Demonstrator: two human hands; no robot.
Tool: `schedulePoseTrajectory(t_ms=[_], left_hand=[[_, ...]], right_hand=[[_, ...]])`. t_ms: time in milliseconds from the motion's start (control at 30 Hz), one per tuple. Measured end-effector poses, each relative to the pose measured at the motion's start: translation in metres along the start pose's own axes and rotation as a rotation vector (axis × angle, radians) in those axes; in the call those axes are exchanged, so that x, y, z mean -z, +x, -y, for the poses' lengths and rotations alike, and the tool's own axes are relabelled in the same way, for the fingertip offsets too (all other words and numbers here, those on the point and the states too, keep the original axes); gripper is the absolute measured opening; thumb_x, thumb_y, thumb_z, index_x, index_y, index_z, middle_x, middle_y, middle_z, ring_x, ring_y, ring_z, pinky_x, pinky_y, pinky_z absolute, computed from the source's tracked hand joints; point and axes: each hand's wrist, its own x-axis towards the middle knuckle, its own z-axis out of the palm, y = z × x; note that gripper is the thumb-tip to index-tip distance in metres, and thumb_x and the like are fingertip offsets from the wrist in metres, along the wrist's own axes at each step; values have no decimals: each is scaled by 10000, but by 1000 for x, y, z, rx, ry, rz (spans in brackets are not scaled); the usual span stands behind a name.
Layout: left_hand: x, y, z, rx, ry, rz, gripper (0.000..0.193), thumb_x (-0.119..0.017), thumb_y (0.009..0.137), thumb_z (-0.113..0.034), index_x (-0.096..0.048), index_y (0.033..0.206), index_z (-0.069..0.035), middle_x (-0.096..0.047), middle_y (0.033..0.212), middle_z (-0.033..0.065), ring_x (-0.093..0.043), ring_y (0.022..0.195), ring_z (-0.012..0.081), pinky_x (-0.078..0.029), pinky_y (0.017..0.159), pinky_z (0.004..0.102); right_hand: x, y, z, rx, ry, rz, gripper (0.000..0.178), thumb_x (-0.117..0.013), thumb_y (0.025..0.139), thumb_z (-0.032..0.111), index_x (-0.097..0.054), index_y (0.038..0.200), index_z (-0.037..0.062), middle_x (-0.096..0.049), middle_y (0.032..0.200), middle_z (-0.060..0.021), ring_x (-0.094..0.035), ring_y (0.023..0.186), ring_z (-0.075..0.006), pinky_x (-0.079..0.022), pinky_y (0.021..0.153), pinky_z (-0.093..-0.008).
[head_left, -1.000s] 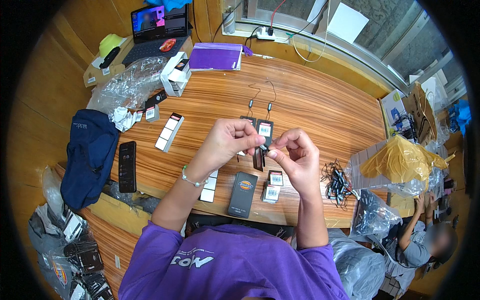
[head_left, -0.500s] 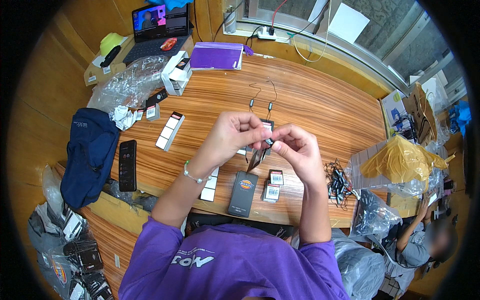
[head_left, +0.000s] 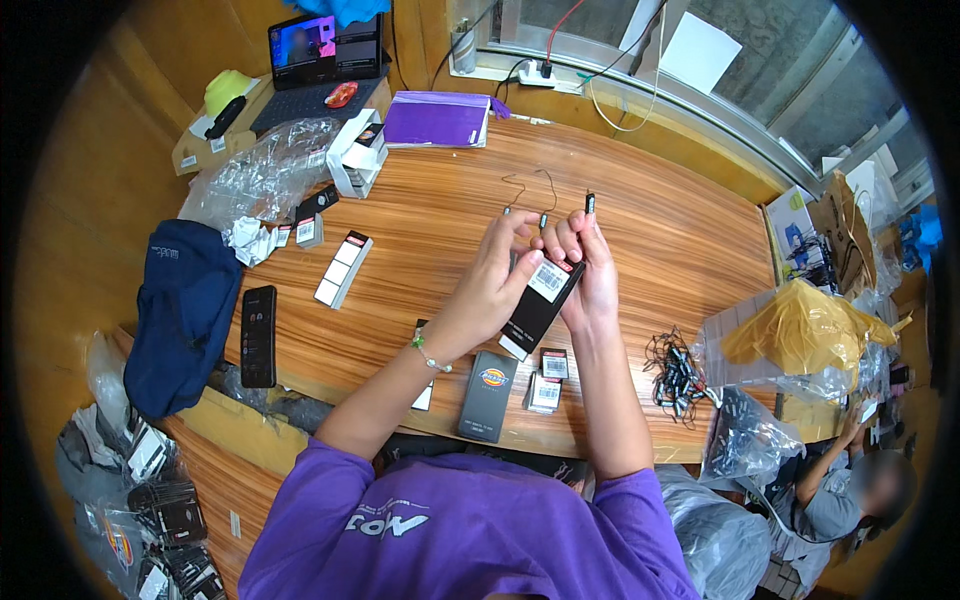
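My right hand [head_left: 592,270] is closed on a black hang tag [head_left: 538,305] with a white barcode label, tilted above the table. A small black string seal [head_left: 590,203] sticks up from its fingers. My left hand [head_left: 500,265] is at the tag's upper left edge, thumb against it and fingers curled; its exact grip is partly hidden. Just beyond the hands, thin dark strings [head_left: 545,185] with seals lie on the table. Nearer me are a dark grey stack of tags [head_left: 488,395] and small barcode-labelled tags [head_left: 545,392].
A tangled pile of black string seals [head_left: 678,375] lies right, near a box under yellow plastic [head_left: 800,325]. To the left are white-labelled cards [head_left: 343,270], a phone [head_left: 258,335] and a navy bag [head_left: 180,315]. A purple notebook [head_left: 435,120] lies at the back. Another person [head_left: 830,500] sits lower right.
The hang tag has swung from edge-on to showing its barcode label. My right hand has turned upward with the seal, and the left has shifted to the tag's upper left edge.
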Motion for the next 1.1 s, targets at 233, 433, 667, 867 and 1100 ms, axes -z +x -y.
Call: schedulePoseTrajectory(t_ms=[233, 433, 667, 867, 1100], left_hand=[[7, 6, 14, 220, -316, 153, 503, -482, 873, 11, -263, 1320, -59, -513, 859, 40, -541, 799, 71, -442, 689, 183], [39, 32, 66, 262, -243, 79, 345, -553, 848, -20, -507, 1189, -16, -548, 777, -21, -548, 745, 44, -453, 679, 162], [44, 41, 96, 452, -98, 132, 261, -616, 813, -66, -551, 1063, -25, -596, 693, 16, -522, 587, 62, -411, 503, 208], [37, 38, 106, 454, 124, 169, 297, -653, 774, -58, -566, 1056, -27, -570, 703, 5, -534, 629, 81, -443, 556, 213], [38, 34, 120, 207, 555, 117, 323, -719, 700, -125, -626, 997, -41, -533, 863, 85, -538, 842, 187, -454, 736, 286]], right_hand=[[1, 11, -4, 67, -243, -93, 235, -387, 957, 271, -482, 942, 56, -469, 655, -24, -499, 680, -159, -439, 744, -310], [28, 72, 3, -47, -334, -85, 217, -361, 960, 212, -495, 935, 44, -550, 766, -53, -560, 755, -168, -467, 731, -303], [48, 149, 16, -75, -593, -205, 190, -400, 924, 188, -545, 849, 90, -558, 729, -12, -539, 711, -122, -435, 643, -290], [66, 177, 18, -122, -715, -342, 183, -472, 881, 205, -623, 816, 125, -501, 687, 48, -452, 650, -73, -389, 592, -264], [85, 191, 2, -201, -984, -346, 199, -504, 856, 198, -657, 767, 109, -418, 609, 56, -374, 529, -80, -309, 469, -252]])
